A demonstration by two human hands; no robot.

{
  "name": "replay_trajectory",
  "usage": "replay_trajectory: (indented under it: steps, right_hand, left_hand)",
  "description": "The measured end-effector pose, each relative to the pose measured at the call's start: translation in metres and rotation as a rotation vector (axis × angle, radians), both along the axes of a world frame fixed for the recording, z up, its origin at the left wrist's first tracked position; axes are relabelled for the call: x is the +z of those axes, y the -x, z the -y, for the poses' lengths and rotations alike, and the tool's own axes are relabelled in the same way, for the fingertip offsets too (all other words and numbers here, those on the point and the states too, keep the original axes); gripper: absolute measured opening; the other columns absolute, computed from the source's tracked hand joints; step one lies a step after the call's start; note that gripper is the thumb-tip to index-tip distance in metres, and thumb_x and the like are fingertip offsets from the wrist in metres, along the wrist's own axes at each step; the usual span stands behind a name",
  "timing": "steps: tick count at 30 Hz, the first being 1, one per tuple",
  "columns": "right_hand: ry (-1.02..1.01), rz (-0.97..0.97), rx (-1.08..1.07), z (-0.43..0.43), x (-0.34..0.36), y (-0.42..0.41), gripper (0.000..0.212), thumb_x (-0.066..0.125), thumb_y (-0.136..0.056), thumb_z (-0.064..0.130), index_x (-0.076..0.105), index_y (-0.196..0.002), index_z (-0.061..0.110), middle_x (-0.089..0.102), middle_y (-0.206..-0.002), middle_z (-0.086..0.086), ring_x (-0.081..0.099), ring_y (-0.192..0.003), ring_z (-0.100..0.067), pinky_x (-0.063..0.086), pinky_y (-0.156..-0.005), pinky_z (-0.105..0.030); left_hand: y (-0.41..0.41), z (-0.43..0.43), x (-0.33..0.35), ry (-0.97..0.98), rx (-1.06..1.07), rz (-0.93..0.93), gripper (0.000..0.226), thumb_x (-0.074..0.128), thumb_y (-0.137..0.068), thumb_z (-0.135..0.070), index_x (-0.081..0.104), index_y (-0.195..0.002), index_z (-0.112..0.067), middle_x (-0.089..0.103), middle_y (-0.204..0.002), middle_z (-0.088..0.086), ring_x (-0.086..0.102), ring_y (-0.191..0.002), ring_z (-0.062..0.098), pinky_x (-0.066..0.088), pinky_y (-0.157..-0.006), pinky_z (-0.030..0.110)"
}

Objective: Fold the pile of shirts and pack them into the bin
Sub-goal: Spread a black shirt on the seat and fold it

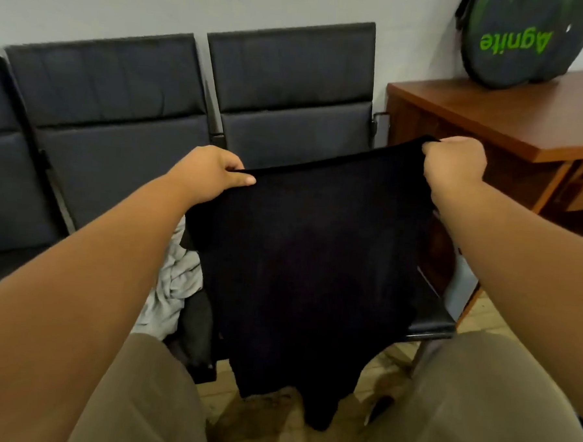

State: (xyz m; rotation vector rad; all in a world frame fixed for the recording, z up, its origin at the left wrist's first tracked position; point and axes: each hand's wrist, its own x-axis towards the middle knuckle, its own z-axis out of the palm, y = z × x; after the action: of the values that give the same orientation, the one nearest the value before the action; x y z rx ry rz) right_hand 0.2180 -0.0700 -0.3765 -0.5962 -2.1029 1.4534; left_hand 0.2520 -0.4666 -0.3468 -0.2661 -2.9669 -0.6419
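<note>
Black knit fabric is pinched at both ends of one straight edge: the left hand grips the black shirt at the edge's left end with the thumb laid flat on top and the fingers curled beneath, and the right hand bunches the right end inside a closed fist. The held edge runs taut between the two hands, rising slightly toward the right hand. From that edge the shirt hangs down toward the person, its long axis running from the hands down to the floor; its lower end narrows to an uneven tail that hangs between the person's knees over the tiled floor. The cloth hangs in front of the black padded seat of the right-hand chair in a row against the wall. A crumpled light grey garment lies on the seat just left of the shirt, partly hidden behind the left forearm. A brown wooden desk stands to the right, with a round dark bag lettered in green on it.
</note>
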Motion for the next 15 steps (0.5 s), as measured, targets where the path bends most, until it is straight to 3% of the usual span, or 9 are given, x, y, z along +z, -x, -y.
replay_trajectory:
  steps: [2, 4, 6, 7, 9, 15]
  right_hand:
    - [0.051, 0.006, -0.043, 0.0, -0.027, 0.018, 0.009, 0.068, -0.091, 0.027, 0.072, -0.095, 0.02, 0.072, -0.108, -0.008, 0.069, -0.103, -0.03, 0.059, -0.097, -0.047]
    - [0.039, 0.01, -0.048, 0.001, -0.053, 0.036, 0.01, 0.066, -0.092, 0.023, 0.067, -0.082, 0.022, 0.072, -0.1, -0.008, 0.07, -0.098, -0.031, 0.06, -0.092, -0.045]
    - [0.032, 0.037, -0.046, 0.004, -0.076, 0.054, 0.026, 0.062, -0.091, 0.019, 0.056, -0.067, 0.023, 0.065, -0.082, -0.003, 0.068, -0.086, -0.027, 0.059, -0.078, -0.039]
    - [0.033, 0.048, -0.049, 0.004, -0.089, 0.063, 0.03, 0.061, -0.091, 0.018, 0.051, -0.063, 0.023, 0.059, -0.075, 0.0, 0.064, -0.08, -0.025, 0.055, -0.07, -0.036]
    - [0.043, 0.068, -0.035, 0.005, -0.111, 0.083, 0.03, 0.059, -0.09, 0.018, 0.049, -0.062, 0.022, 0.054, -0.071, 0.002, 0.061, -0.077, -0.023, 0.052, -0.068, -0.035]
    - [0.026, 0.174, -0.048, 0.007, -0.176, 0.142, 0.009, 0.058, -0.096, 0.019, 0.067, -0.098, 0.022, 0.064, -0.1, 0.004, 0.063, -0.097, -0.017, 0.052, -0.085, -0.026]
  left_hand:
    - [0.026, -0.003, -0.029, 0.043, -0.004, 0.02, 0.019, 0.072, -0.096, -0.049, 0.075, -0.09, -0.031, 0.072, -0.09, -0.006, 0.067, -0.087, 0.014, 0.056, -0.079, 0.038]
    - [0.053, -0.006, -0.056, 0.09, -0.016, 0.026, 0.015, 0.067, -0.101, -0.044, 0.073, -0.096, -0.03, 0.071, -0.095, -0.005, 0.066, -0.092, 0.017, 0.057, -0.086, 0.043]
    - [0.079, -0.009, -0.083, 0.149, -0.024, 0.03, 0.012, 0.062, -0.106, -0.034, 0.072, -0.107, -0.027, 0.07, -0.106, -0.001, 0.064, -0.1, 0.023, 0.055, -0.091, 0.046]
    - [0.092, -0.01, -0.097, 0.183, -0.021, 0.041, 0.012, 0.059, -0.107, -0.029, 0.07, -0.112, -0.027, 0.068, -0.111, 0.001, 0.063, -0.103, 0.025, 0.055, -0.092, 0.047]
    - [0.116, -0.01, -0.123, 0.234, -0.011, 0.071, 0.018, 0.056, -0.108, -0.02, 0.069, -0.116, -0.028, 0.067, -0.116, 0.004, 0.062, -0.106, 0.027, 0.055, -0.093, 0.049]
    - [0.173, -0.012, -0.193, 0.349, -0.001, 0.122, 0.026, 0.05, -0.105, -0.009, 0.068, -0.114, -0.024, 0.067, -0.112, 0.008, 0.061, -0.105, 0.033, 0.055, -0.09, 0.045]
